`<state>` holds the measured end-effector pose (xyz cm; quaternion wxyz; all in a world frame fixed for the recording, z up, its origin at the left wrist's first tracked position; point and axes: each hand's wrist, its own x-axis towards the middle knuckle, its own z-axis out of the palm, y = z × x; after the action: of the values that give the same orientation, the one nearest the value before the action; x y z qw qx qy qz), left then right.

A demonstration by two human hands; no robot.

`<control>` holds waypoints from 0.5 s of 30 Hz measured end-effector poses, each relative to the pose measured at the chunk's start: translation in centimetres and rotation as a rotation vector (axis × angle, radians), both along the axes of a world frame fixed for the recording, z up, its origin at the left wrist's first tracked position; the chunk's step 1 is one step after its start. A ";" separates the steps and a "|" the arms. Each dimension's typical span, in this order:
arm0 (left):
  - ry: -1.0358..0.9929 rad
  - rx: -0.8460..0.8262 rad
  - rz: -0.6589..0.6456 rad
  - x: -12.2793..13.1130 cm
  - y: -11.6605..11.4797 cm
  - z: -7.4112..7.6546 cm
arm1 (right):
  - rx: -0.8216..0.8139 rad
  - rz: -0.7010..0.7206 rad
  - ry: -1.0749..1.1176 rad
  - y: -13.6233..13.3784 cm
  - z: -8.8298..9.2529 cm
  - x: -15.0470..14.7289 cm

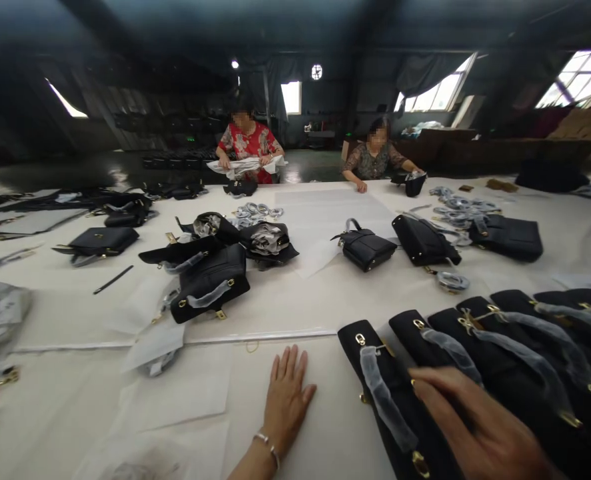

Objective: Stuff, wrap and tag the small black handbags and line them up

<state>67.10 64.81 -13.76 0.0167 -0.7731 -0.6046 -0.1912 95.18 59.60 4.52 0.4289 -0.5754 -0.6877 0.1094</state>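
My left hand (288, 393) lies flat on the white table, fingers spread and holding nothing, with a silver bracelet on the wrist. To its right stands the nearest black handbag (351, 337) of a row, its handle (381, 393) wrapped in clear plastic and fixed with gold fittings. My right hand (475, 417) is closed at that bag's right edge, thumb and finger together beside a small gold fitting. It covers part of the neighbouring black handbag (404, 325). What lies inside the grip is mostly hidden.
Farther right, more wrapped-handle bags (510, 300) continue the row. Black bags (215, 280), some with paper stuffing, lie mid-table near wrapped coiled straps (452, 281). White paper sheets (185, 393) lie left. Across the table are two people, one in red (255, 140), one in a patterned top (375, 160).
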 end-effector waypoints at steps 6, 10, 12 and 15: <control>0.125 0.232 0.020 -0.5 0.1 -2.7 | -0.023 -0.009 -0.389 22.3 4.5 -6.5; 0.152 0.394 0.020 -0.6 1.0 -5.2 | -0.046 -0.185 -0.440 33.2 2.0 -6.1; 0.157 0.450 0.051 -0.5 1.2 -6.6 | -0.068 -0.244 -0.456 36.7 1.2 -5.7; 0.131 0.458 0.134 0.4 1.0 -8.3 | -0.128 -0.288 -0.450 40.3 0.3 -5.3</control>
<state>67.47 65.77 -22.03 0.2434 -0.7182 -0.5928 -0.2712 89.85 99.92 4.77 0.2391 -0.7032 -0.6684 -0.0401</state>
